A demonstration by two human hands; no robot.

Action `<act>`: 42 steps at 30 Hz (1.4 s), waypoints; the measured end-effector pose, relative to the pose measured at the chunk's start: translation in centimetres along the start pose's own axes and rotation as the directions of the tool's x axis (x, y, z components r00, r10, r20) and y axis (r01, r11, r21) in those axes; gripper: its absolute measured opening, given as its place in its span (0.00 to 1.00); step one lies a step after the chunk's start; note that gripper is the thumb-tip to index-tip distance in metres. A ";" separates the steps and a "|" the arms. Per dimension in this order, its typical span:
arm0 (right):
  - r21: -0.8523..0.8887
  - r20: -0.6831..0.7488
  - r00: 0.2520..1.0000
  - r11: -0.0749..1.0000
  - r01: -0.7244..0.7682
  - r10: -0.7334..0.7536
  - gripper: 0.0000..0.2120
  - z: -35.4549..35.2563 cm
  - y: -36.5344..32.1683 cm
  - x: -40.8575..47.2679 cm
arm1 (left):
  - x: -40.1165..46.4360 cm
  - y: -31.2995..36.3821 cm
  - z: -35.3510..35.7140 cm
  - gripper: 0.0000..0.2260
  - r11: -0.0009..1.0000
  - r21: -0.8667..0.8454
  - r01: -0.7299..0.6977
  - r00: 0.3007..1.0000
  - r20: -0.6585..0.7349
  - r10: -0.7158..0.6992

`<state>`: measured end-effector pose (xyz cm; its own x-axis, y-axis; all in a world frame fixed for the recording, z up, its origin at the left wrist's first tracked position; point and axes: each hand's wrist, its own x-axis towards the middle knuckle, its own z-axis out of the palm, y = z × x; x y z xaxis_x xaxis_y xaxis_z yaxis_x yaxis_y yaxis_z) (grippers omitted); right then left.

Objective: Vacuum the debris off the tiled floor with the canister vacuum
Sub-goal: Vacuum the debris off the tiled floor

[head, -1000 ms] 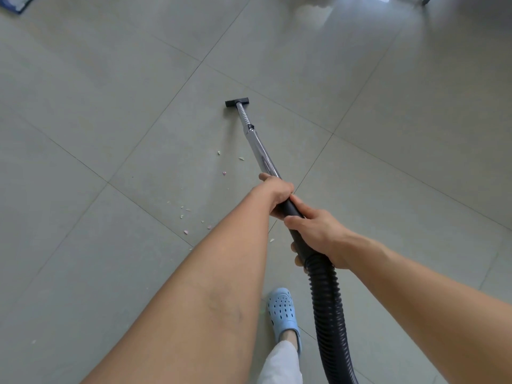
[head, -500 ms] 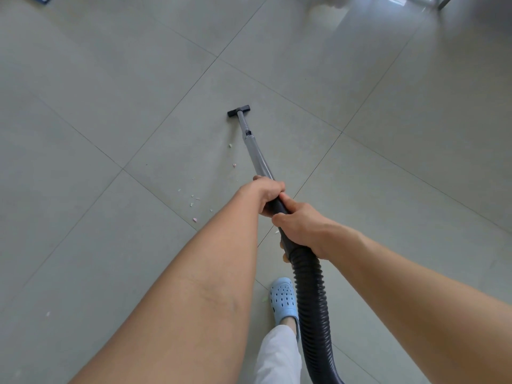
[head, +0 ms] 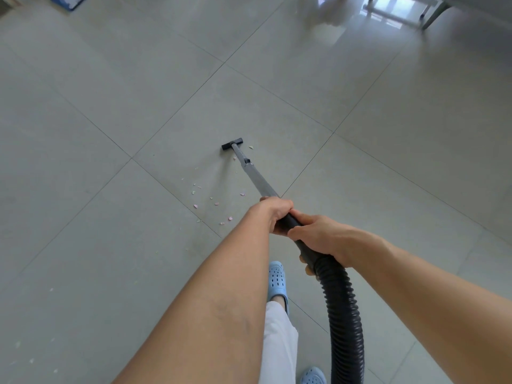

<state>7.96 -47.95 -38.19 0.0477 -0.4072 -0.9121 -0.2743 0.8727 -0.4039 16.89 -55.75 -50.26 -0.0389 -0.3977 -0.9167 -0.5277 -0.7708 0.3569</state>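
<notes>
A metal vacuum wand (head: pixel 256 178) runs from my hands out to a small black floor nozzle (head: pixel 232 144) resting on the grey tiled floor (head: pixel 318 87). My left hand (head: pixel 277 213) grips the wand's upper end. Just behind it, my right hand (head: pixel 318 236) grips the black handle where the ribbed black hose (head: pixel 343 314) begins. Small pink and pale debris bits (head: pixel 203 202) lie scattered left of the wand, between the nozzle and my hands. The canister itself is out of view.
My feet in light blue clogs (head: pixel 277 281) stand below my hands, beside the hose. A blue-edged flat object (head: pixel 69 1) lies at the top left. Metal furniture legs (head: pixel 432 16) stand at the top right. Faint specks (head: pixel 30 356) dot the tile at the lower left.
The nozzle has slid left and toward me across the tile, and the view has tilted up. Both hands keep the same grip. One crumb now lies just right of the nozzle.
</notes>
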 end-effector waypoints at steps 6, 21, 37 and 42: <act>-0.289 -0.107 0.992 0.957 0.030 -0.064 0.25 1.5 3.6 -2.7 | -3.1 -3.6 2.7 0.21 0.990 -0.141 -0.017 0.997 0.078 0.028; -0.259 -0.187 0.980 0.966 0.018 -0.068 0.24 2.5 10.2 -1.4 | -3.4 -6.5 7.2 0.06 0.998 -0.036 -0.058 0.995 0.083 0.061; -0.067 -0.055 0.998 0.997 -0.045 0.041 0.18 8.8 14.9 -8.8 | -11.8 -15.5 6.4 0.10 1.000 0.001 0.017 0.997 0.075 -0.017; -0.148 -0.084 0.995 0.987 -0.068 0.056 0.16 10.5 18.5 -11.9 | -14.1 -19.4 8.7 0.10 0.999 -0.032 0.039 0.994 0.106 -0.035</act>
<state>12.42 -24.10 -35.58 -0.0481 -0.3792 -0.9241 -0.4162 0.8486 -0.3266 20.29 -30.89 -45.84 -0.1099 -0.3153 -0.9426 -0.5014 -0.8013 0.3265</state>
